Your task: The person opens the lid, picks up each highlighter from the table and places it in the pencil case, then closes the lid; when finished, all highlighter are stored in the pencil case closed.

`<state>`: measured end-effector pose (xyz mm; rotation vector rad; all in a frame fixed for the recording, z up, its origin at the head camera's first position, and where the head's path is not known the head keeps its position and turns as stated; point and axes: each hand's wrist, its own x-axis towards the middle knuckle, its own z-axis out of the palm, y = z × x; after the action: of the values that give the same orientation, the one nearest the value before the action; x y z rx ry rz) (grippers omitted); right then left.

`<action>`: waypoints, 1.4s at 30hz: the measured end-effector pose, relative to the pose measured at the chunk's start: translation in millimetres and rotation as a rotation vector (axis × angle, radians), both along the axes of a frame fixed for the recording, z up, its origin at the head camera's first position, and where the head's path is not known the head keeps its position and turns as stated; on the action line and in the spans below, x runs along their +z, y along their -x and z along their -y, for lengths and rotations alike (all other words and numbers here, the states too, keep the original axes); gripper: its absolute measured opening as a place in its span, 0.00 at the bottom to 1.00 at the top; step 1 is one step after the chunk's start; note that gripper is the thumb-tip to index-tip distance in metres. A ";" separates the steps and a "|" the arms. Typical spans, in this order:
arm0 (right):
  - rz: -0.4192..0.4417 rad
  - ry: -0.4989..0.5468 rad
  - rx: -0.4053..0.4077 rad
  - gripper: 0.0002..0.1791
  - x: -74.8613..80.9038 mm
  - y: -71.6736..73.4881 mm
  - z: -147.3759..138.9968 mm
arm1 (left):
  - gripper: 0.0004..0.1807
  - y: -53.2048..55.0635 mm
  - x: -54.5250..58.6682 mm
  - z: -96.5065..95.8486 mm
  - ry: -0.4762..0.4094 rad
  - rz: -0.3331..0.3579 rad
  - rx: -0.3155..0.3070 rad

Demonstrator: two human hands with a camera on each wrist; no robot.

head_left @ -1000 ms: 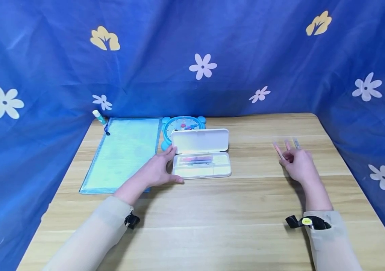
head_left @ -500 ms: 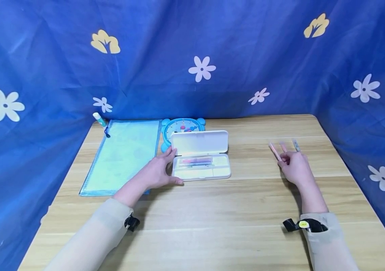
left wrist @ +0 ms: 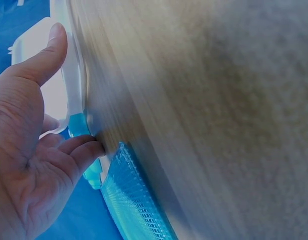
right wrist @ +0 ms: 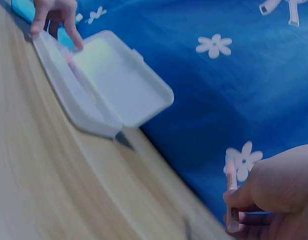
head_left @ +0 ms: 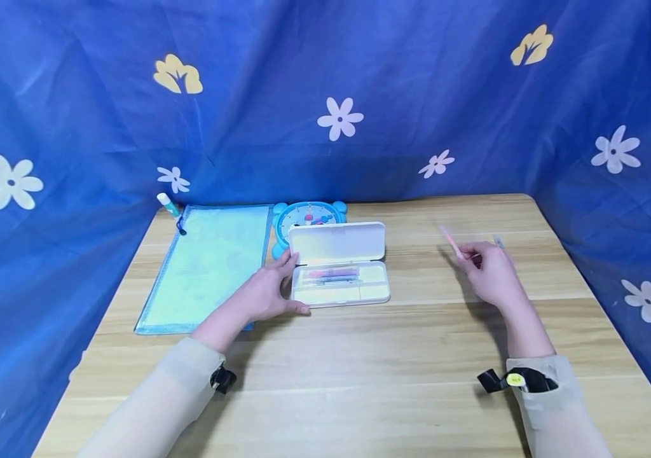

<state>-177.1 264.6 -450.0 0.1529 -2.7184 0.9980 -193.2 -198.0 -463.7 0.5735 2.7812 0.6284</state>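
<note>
The right grip (head_left: 491,275) is closed around a slim pink pen (head_left: 452,243), pinching it between thumb and fingers near its lower end. The rest of the pen sticks up and out beyond the fingertips, angled to the far left of that grip, and it seems to be off the tabletop (head_left: 394,375). Just past the knuckles of the same grip, on its far right side, the tip of another slender piece (head_left: 498,241) shows, probably a second pen, mostly hidden.

Well to the left of the right grip is a white pencil case (head_left: 322,296). Its lid (head_left: 337,245) stands up, and several pens (head_left: 332,273) lie in the compartment nearer the hinge. The left grip (head_left: 265,292) holds the case by its left end, thumb at the near corner, fingers by the hinge side.

The pen should handle as light and stiff, smooth enough to roll or swivel in a pinch; a hold nearer its middle would likely balance it better than one at the end. The case looks like thin, hard plastic, light enough to slide if nudged, so the left end is a sensible place to steady it. Its upright lid, hinged at the far side, makes a poorer handle.
</note>
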 end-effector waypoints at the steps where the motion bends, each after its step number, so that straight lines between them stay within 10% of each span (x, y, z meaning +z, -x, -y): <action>1: -0.001 -0.001 0.008 0.11 3.1 0.3 3.3 | 0.72 -0.5 -0.1 0.4 -0.002 0.000 0.002; 25: -0.013 0.051 0.376 0.09 45.8 4.1 100.9 | 0.71 -0.8 -1.0 2.0 0.008 0.017 0.009; 42: 0.075 -0.068 0.551 0.08 12.6 7.2 164.4 | 0.72 2.2 0.0 -0.2 0.013 0.001 0.000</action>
<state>-184.3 100.3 -437.4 0.9339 -2.8386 1.0514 -195.4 -197.7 -463.7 0.5698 2.7824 0.6095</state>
